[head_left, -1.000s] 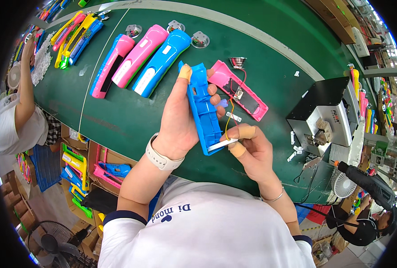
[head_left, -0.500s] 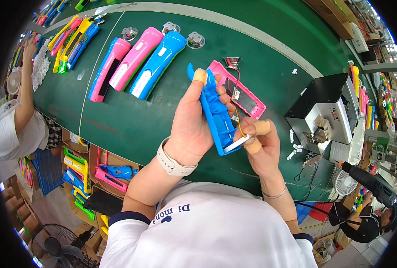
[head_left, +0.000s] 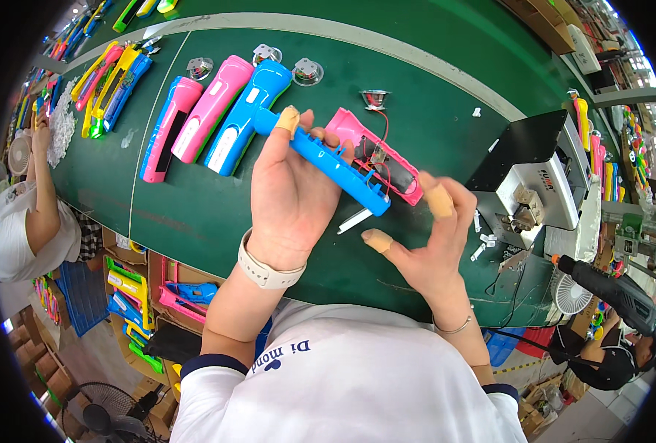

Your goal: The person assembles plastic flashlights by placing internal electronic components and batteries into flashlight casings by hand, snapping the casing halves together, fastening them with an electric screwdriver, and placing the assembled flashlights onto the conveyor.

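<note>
My left hand [head_left: 289, 203], with tape on the thumb, is wrapped round a blue plastic half-shell [head_left: 335, 170] of a torch, tilted so its edge and small posts show. Beside the shell's near end, a flat white strip [head_left: 354, 221] sticks out; whether it is attached I cannot tell. My right hand [head_left: 437, 247], tape on thumb and index finger, is open just right of that end, holding nothing. Behind the blue shell lies a pink half-shell [head_left: 340, 124] with a dark panel inside. Thin red wire links it to a round metal reflector [head_left: 374, 100].
Three torches, one pink and blue [head_left: 167, 133], one pink [head_left: 213, 111] and one blue [head_left: 248, 118], lie to the left near several reflectors [head_left: 308, 71]. A black and white machine [head_left: 538, 181], small white pieces [head_left: 483, 247] and an electric screwdriver [head_left: 616, 295] are at right. A co-worker [head_left: 32, 221] is at left.
My right hand has let go of the white strip and spread its fingers. My left hand has moved left and turned the blue half-shell, so its hollow inside no longer faces up.
</note>
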A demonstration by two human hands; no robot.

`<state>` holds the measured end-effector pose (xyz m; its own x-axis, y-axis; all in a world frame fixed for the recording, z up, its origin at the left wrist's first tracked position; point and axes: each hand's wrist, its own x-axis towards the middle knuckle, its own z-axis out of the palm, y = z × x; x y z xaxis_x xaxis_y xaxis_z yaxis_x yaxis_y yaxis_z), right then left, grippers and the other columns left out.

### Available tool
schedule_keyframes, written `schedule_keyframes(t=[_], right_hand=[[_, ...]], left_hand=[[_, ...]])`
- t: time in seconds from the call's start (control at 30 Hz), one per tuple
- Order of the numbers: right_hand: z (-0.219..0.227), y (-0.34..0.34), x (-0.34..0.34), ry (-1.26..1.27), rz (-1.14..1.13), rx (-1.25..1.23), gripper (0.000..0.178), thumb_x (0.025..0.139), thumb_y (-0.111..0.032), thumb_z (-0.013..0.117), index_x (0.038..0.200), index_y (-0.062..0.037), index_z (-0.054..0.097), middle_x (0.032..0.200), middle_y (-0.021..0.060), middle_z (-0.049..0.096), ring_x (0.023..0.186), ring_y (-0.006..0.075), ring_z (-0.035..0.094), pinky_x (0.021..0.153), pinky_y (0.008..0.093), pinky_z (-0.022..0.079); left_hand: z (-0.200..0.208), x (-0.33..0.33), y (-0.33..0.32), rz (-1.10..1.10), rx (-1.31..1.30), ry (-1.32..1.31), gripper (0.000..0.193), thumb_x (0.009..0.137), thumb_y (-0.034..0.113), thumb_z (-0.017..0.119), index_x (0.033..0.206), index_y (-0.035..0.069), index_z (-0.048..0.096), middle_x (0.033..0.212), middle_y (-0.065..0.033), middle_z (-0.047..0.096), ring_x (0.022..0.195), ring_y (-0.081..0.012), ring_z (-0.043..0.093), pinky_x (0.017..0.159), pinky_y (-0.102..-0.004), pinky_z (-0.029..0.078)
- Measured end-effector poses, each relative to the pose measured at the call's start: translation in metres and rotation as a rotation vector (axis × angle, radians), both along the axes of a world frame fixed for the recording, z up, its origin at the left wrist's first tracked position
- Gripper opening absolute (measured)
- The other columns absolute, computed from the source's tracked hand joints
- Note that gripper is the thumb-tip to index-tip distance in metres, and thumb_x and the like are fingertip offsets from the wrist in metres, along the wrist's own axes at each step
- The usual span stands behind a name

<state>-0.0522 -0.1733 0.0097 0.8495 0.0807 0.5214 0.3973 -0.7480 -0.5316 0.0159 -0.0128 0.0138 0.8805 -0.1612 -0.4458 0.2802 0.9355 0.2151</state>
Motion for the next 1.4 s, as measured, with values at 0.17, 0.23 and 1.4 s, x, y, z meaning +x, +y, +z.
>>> schedule_keyframes(t=[0.17, 0.23, 1.4], right_hand=[[0.0, 0.005, 0.015, 0.05, 0.146, -0.088, 0.073, 0.056, -0.031, 0.083, 0.118, -0.0053, 0.055, 0.101, 0.0081, 0.054, 0.084, 0.0249, 0.052, 0.067, 0.0353, 0.044], [-0.006, 0.009, 0.014, 0.018, 0.149, -0.099, 0.066, 0.057, -0.031, 0.082, 0.111, -0.0039, 0.057, 0.097, 0.0094, 0.057, 0.081, 0.0253, 0.055, 0.066, 0.0354, 0.044], [-0.009, 0.025, 0.018, 0.653, 0.439, 1.076, 0.086, 0.087, -0.013, 0.063, 0.148, -0.0094, 0.003, 0.144, 0.0089, 0.029, 0.127, 0.0178, 0.036, 0.102, 0.0317, 0.034]], left_hand=[[-0.009, -0.009, -0.002, -0.073, -0.028, -0.16, 0.02, 0.093, 0.029, 0.055, 0.098, 0.01, 0.056, 0.097, -0.0048, 0.058, 0.106, -0.0224, 0.054, 0.099, -0.0427, 0.041], [-0.008, -0.009, 0.006, -0.081, -0.012, -0.219, 0.022, 0.093, 0.03, 0.055, 0.098, 0.009, 0.056, 0.097, -0.0052, 0.058, 0.107, -0.0215, 0.053, 0.099, -0.0449, 0.042], [0.023, -0.009, -0.019, -0.244, 0.425, -0.707, 0.03, 0.099, 0.029, 0.04, 0.118, 0.005, 0.04, 0.096, -0.0092, 0.059, 0.073, -0.0109, 0.057, 0.066, -0.0239, 0.049]])
